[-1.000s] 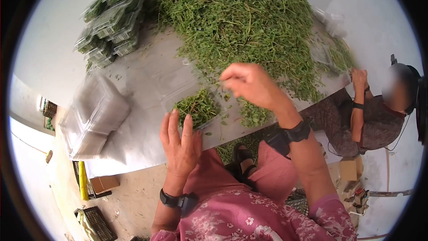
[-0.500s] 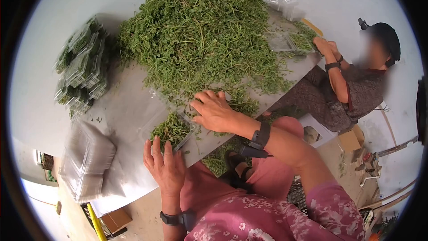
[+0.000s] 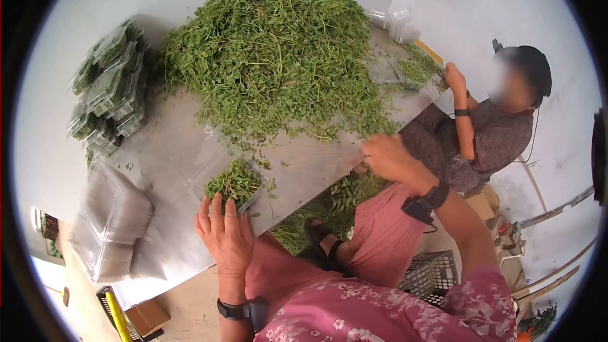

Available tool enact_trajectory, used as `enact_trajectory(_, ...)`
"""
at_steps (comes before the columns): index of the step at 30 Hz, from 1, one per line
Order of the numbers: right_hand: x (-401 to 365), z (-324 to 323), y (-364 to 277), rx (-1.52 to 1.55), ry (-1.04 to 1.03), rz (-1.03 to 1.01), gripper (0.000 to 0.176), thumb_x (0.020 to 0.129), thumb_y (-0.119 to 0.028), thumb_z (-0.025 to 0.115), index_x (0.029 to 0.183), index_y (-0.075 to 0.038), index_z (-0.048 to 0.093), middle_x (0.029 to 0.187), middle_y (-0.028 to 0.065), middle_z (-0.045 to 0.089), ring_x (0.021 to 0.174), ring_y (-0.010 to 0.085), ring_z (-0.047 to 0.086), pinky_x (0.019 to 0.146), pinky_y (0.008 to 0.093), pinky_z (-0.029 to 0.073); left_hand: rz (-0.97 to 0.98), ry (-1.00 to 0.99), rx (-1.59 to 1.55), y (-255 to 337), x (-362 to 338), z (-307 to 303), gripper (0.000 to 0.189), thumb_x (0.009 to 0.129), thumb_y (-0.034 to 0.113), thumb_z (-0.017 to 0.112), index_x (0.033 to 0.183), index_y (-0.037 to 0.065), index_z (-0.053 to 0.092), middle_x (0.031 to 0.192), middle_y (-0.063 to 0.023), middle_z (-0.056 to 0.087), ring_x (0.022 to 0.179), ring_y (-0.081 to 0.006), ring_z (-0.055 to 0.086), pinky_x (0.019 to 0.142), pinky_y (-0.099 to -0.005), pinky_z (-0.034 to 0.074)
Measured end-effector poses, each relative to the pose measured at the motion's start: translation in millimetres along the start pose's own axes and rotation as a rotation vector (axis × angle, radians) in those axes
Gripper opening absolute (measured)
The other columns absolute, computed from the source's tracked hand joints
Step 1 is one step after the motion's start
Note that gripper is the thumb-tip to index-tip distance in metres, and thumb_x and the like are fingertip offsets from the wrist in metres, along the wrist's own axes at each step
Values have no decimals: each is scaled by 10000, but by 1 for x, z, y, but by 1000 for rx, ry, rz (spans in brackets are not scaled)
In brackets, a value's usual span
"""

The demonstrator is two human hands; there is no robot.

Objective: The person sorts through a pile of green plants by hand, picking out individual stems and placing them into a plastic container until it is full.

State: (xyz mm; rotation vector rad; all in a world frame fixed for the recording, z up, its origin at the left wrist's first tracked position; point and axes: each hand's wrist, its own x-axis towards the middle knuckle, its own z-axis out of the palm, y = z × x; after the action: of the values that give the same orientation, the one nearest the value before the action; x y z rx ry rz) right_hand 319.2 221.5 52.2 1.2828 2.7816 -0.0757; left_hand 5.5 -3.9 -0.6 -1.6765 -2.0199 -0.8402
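My left hand (image 3: 225, 235) lies with its fingers extended at the near edge of a clear plastic container (image 3: 197, 180). Loose green sprigs (image 3: 235, 182) sit inside that container. Off to the right, my right hand (image 3: 389, 159) is over the table's front edge, its fingers curled together and slightly blurred; what they hold, if anything, cannot be made out. A large heap of green sprigs (image 3: 272, 57) covers the back of the metal table (image 3: 171, 145).
Filled clear boxes (image 3: 111, 88) are stacked at the back left, with nested clear containers (image 3: 114, 221) nearer. A co-worker (image 3: 500, 120) sits at the right by another open container (image 3: 386, 71). A black crate (image 3: 430, 275) and cut greens (image 3: 297, 231) are below the table.
My right hand has moved right, away from the container, and its spread fingers have curled in. The small pile beside it is gone from the table's front. The co-worker's hand has risen.
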Motion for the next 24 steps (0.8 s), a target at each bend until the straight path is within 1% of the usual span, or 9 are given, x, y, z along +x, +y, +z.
enact_trajectory(6, 17, -15, 58, 223, 254, 231, 575, 811, -284, 793, 1283, -44, 571, 1194, 220, 563, 1122, 407, 566, 963, 507, 434, 7, 10, -4, -1, 0, 0, 372, 849, 98, 685, 1205, 1, 632, 1321, -187, 585, 1291, -425, 489, 1076, -568, 365)
enact_trajectory(7, 32, 2, 80, 231, 248, 191, 776, 814, -314, 795, 1462, -80, 439, 1266, 214, 513, 1198, 434, 528, 964, 532, 461, 10, 12, -3, -2, -1, 1, 376, 847, 100, 687, 1206, 2, 632, 1318, -188, 586, 1286, -424, 492, 1075, -568, 365)
enact_trajectory(10, 66, 28, 83, 278, 387, 115, 803, 825, -282, 799, 1489, -78, 397, 1258, 229, 504, 1194, 446, 521, 964, 527, 466, 8, 14, -4, -3, -1, 1, 382, 839, 105, 694, 1203, 5, 635, 1311, -187, 591, 1275, -420, 499, 1073, -566, 365)
enact_trajectory(13, 85, 23, 54, 335, 220, 182, 681, 836, -186, 775, 1432, -56, 471, 1227, 241, 524, 1180, 446, 525, 948, 514, 475, 4, 23, -7, -3, -1, 2, 381, 829, 106, 701, 1192, 7, 640, 1302, -185, 596, 1267, -417, 504, 1074, -563, 363)
enact_trajectory(16, 99, 10, 24, 335, 142, 109, 518, 841, -87, 724, 1331, -36, 562, 1189, 248, 544, 1168, 435, 540, 933, 510, 481, 1, 31, -11, -2, 0, 1, 380, 817, 101, 705, 1179, 3, 647, 1294, -186, 598, 1258, -409, 511, 1072, -557, 363)
enact_trajectory(17, 99, 4, 6, 437, 204, 123, 357, 843, -46, 680, 1195, -10, 634, 1117, 225, 580, 1078, 396, 586, 888, 496, 492, 2, 29, -10, -2, 0, 1, 381, 815, 100, 706, 1179, 1, 647, 1293, -185, 599, 1257, -408, 512, 1071, -556, 364)
enact_trajectory(20, 111, -8, -16, 676, 246, -55, 286, 838, -55, 682, 1119, -6, 656, 1071, 168, 650, 985, 305, 637, 840, 421, 511, 3, 23, -11, -2, 0, 0, 384, 814, 99, 706, 1179, -3, 645, 1292, -184, 598, 1254, -407, 514, 1070, -552, 365)
enact_trajectory(21, 113, -14, -26, 648, 313, -102, 229, 855, -27, 655, 1081, 13, 668, 1033, 139, 681, 915, 249, 663, 786, 371, 522, 3, 21, -13, -2, 0, 0, 385, 814, 99, 706, 1180, -4, 644, 1292, -184, 598, 1253, -407, 514, 1070, -551, 365)
enact_trajectory(24, 111, -38, -48, 576, 380, -182, 180, 887, -60, 665, 1052, 14, 675, 983, 108, 706, 864, 200, 669, 750, 352, 521, 0, 12, -5, -1, 1, -1, 384, 814, 94, 701, 1180, -5, 641, 1292, -185, 598, 1251, -407, 515, 1070, -550, 365)
